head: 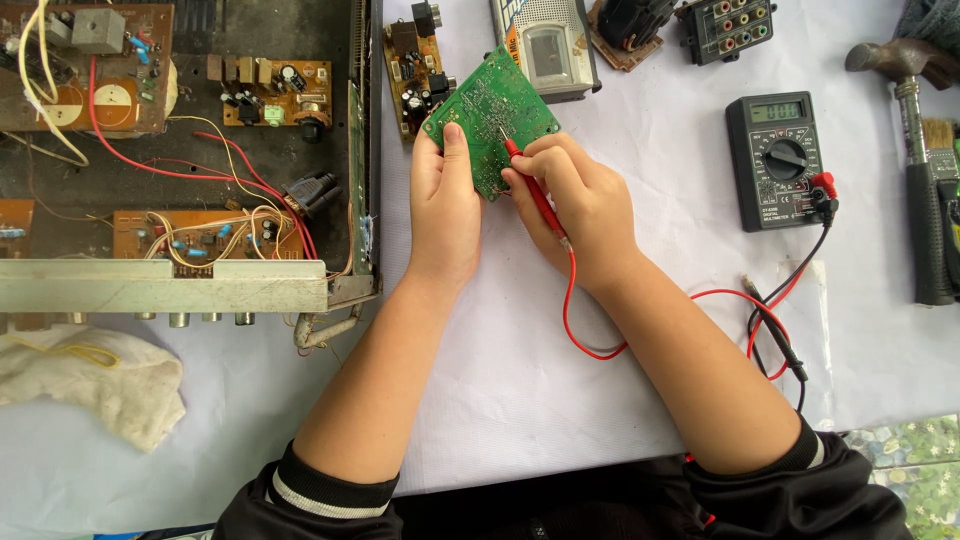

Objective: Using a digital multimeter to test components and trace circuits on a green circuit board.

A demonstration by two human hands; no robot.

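Note:
My left hand (445, 205) holds a green circuit board (490, 110) tilted up off the white cloth, thumb on its solder side. My right hand (580, 205) grips a red multimeter probe (528, 185) like a pen, and its metal tip touches the board near the middle. The probe's red lead (572, 320) loops under my right forearm toward a dark grey multimeter (782, 160) lying at the right. A black probe (775, 328) rests loose on the cloth by my right forearm.
An opened amplifier chassis (180, 150) with brown boards and wires fills the left. A small brown board (415, 70), a grey device (545, 45) and a connector block (725, 28) lie behind. Hammer (905, 75) and brush (940, 200) sit far right; rag (95, 375) lower left.

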